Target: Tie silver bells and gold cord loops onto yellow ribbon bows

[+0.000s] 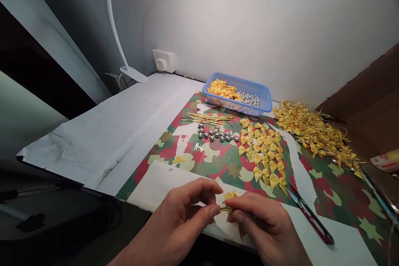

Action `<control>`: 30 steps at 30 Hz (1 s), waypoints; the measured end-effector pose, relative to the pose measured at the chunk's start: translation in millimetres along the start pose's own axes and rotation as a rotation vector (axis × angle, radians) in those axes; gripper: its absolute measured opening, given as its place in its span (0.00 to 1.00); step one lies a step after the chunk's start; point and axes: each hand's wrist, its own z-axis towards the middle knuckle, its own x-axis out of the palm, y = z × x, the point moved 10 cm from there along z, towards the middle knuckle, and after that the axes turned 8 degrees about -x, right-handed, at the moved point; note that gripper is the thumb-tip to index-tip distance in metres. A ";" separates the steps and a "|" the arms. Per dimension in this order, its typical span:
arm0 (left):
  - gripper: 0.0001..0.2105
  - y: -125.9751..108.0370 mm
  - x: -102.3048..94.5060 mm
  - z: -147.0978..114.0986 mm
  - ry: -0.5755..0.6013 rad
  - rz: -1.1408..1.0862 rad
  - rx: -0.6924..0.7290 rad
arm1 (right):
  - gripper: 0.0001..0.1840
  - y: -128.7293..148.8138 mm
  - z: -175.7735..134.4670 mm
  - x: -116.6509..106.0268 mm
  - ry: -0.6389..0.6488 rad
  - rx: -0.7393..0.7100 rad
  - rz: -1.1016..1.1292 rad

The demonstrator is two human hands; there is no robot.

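Just above the table's near edge, my left hand (195,212) pinches a thin gold twist tie (225,209) between thumb and forefinger. My right hand (260,222) is closed on a yellow ribbon bow (231,194) and the same tie, its fingertips close to the left ones. The fingers hide part of the bow. Ahead of the hands lie loose silver beads (222,137), a bundle of straight gold ties (212,119) and rows of yellow bows (262,149). To the right of my right hand rests a slim two-armed tool (311,217), dark red and black.
A blue basket (264,106) with bows and silver beads stands by the wall. At right is a heap of bows with gold ties (311,131), beside a cardboard box (361,91). A white lamp (114,25) rises at back left, near a wall socket (164,61).
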 end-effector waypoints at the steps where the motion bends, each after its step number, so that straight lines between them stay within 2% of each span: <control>1: 0.08 0.1 -1.6 0.1 0.002 -0.022 0.010 | 0.13 -4.2 -1.4 -1.6 -0.021 0.036 0.061; 5: 0.08 1.3 -0.2 0.4 0.090 -0.203 -0.035 | 0.07 -25.6 -7.1 -6.5 -0.176 0.198 0.420; 7: 0.08 0.5 2.3 0.3 0.128 -0.266 -0.069 | 0.08 -35.1 -9.5 -5.7 -0.252 0.260 0.569; 11: 0.07 -3.1 2.6 0.5 0.129 -0.313 -0.060 | 0.10 -38.6 -8.3 -0.8 -0.257 0.291 0.643; 14: 0.08 -5.2 4.1 0.2 0.140 -0.269 -0.031 | 0.10 -32.7 -5.7 4.7 -0.151 0.298 0.571; 17: 0.09 -6.2 6.9 -0.1 0.153 -0.123 -0.034 | 0.09 -23.5 -4.0 10.0 -0.032 0.285 0.478; 21: 0.14 -7.9 9.9 -0.3 0.161 0.025 -0.064 | 0.09 -14.4 -2.6 12.4 0.085 0.255 0.242; 25: 0.14 -12.1 12.0 -1.5 0.175 0.092 -0.056 | 0.12 1.5 4.5 12.3 0.176 0.136 -0.034; 30: 0.14 -17.5 8.9 -4.5 0.143 0.229 -0.018 | 0.13 24.8 12.0 16.6 0.268 -0.038 -0.269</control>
